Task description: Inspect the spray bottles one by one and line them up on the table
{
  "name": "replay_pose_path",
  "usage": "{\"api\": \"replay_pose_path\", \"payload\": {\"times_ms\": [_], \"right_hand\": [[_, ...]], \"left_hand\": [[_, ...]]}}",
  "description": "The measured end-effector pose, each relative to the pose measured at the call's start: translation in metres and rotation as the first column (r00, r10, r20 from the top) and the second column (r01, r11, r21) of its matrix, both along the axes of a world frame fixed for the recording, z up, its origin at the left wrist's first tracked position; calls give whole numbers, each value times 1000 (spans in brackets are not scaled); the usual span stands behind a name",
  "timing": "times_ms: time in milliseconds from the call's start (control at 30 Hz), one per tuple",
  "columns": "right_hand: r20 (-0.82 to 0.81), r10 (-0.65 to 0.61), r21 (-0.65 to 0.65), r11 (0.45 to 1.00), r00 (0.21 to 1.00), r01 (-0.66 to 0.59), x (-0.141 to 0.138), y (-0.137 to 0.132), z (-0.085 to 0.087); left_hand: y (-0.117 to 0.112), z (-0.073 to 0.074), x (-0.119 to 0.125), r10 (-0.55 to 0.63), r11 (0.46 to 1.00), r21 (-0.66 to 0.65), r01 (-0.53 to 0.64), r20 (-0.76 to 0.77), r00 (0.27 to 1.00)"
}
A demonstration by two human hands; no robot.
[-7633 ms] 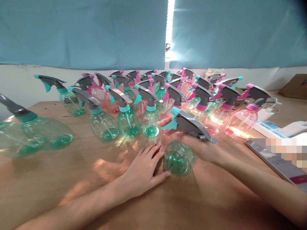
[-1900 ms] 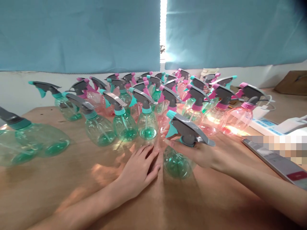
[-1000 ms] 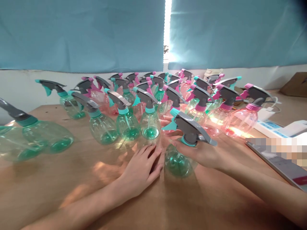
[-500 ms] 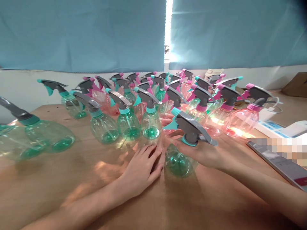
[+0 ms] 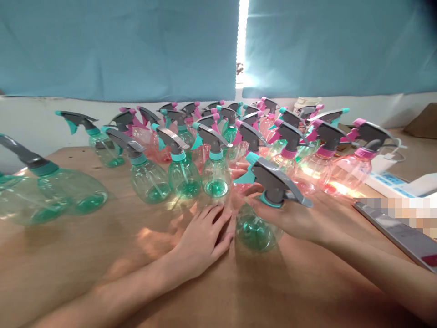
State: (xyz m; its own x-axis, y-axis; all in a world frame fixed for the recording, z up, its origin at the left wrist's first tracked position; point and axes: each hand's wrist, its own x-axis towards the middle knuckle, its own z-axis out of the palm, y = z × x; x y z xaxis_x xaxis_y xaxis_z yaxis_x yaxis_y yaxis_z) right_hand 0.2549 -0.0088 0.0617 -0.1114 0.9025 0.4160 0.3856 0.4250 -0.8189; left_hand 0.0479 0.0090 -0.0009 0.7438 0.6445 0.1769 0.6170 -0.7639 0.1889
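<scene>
My right hand (image 5: 287,216) is wrapped round the neck of a green spray bottle (image 5: 256,232), just under its teal collar. The bottle has a grey trigger head with a teal nozzle that points left and away, and it tilts a little. Some of the right fingers are hidden behind it. My left hand (image 5: 205,237) lies on the tabletop to the left of that bottle, fingers stretched out and holding nothing. Just beyond its fingertips stands another green spray bottle (image 5: 216,180), with a second one (image 5: 184,180) beside it.
Several green and pink spray bottles stand crowded across the back of the wooden table (image 5: 153,291). Two larger green bottles stand at the left, one of them here (image 5: 73,189). At the right lie a white power strip (image 5: 392,182) and a flat grey device (image 5: 396,232).
The view has shifted very slightly. Both hands and the held spray bottle stay in nearly the same place on the table.
</scene>
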Motion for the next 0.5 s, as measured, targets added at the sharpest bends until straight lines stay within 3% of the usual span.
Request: {"api": "replay_pose_path", "payload": {"times_ms": [500], "right_hand": [[-5,77,12,997,997,-77,1,1,3]], "left_hand": [[0,0,0,-3,1000,9,3,4,1000]]}}
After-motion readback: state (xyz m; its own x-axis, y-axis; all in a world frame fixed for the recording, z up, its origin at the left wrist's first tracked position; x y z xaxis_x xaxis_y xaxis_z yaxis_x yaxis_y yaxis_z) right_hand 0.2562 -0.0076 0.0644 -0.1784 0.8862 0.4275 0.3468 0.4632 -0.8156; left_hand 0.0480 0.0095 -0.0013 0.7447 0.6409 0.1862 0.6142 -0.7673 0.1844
